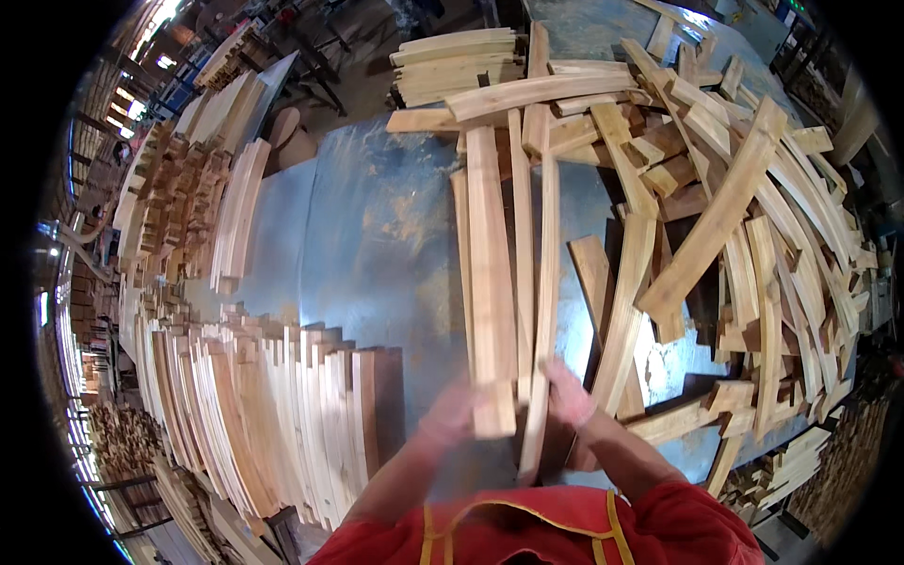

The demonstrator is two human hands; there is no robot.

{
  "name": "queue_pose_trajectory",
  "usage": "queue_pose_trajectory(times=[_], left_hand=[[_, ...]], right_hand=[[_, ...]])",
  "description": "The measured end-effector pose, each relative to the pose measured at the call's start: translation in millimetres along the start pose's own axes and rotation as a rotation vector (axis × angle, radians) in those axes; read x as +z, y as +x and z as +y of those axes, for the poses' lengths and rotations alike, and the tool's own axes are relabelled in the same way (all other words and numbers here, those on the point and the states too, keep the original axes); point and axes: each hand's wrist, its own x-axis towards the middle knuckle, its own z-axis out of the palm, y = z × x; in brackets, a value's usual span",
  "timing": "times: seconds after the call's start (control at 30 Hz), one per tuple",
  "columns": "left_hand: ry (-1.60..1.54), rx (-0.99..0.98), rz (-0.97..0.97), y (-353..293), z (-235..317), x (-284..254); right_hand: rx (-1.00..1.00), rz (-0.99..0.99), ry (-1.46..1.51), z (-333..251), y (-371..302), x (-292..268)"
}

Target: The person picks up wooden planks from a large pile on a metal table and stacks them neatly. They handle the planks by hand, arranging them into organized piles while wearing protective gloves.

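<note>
A long pale wooden board (492, 254) lies lengthwise in front of me, over other lengths of wood. My left hand (450, 414) is at the left edge of its near end, smeared by motion, so its grip does not show clearly. Just right of the board runs a narrow wooden strip (541, 320), its near end reaching almost to my apron. My right hand (570, 397) grips the strip's right edge, fingertips against the wood. Between board and strip lies another thin strip (522, 235).
To the left, many sticks stand side by side in a row (273, 414) on the blue metal table (377, 245). A jumbled heap of boards (716, 207) covers the right side. Stacked planks (457, 61) sit beyond the far edge.
</note>
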Motion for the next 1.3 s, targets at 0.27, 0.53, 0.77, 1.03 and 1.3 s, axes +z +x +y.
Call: queue_pose_trajectory(times=[0.27,0.53,0.77,1.03,1.3], left_hand=[[0.039,0.077,0.163,-49.4,-33.5,-17.9],[0.338,0.088,0.323,-209.7,-78.0,-60.1],[1.577,0.065,0.578,-285.9,-139.1,-134.9],[1.820,0.267,0.952,-256.6,-106.2,-95.5],[1.959,0.239,0.894,-239.7,-104.1,-48.6]], right_hand=[[0.065,0.248,0.251,-26.6,-41.4,111.8],[0.296,-0.398,1.026,85.1,-120.4,152.6],[0.435,-0.460,-0.527,134.1,-109.0,238.5],[-0.039,-0.742,-1.239,49.5,-66.2,259.9],[-0.376,1.406,-0.587,-216.0,-43.9,-12.4]])
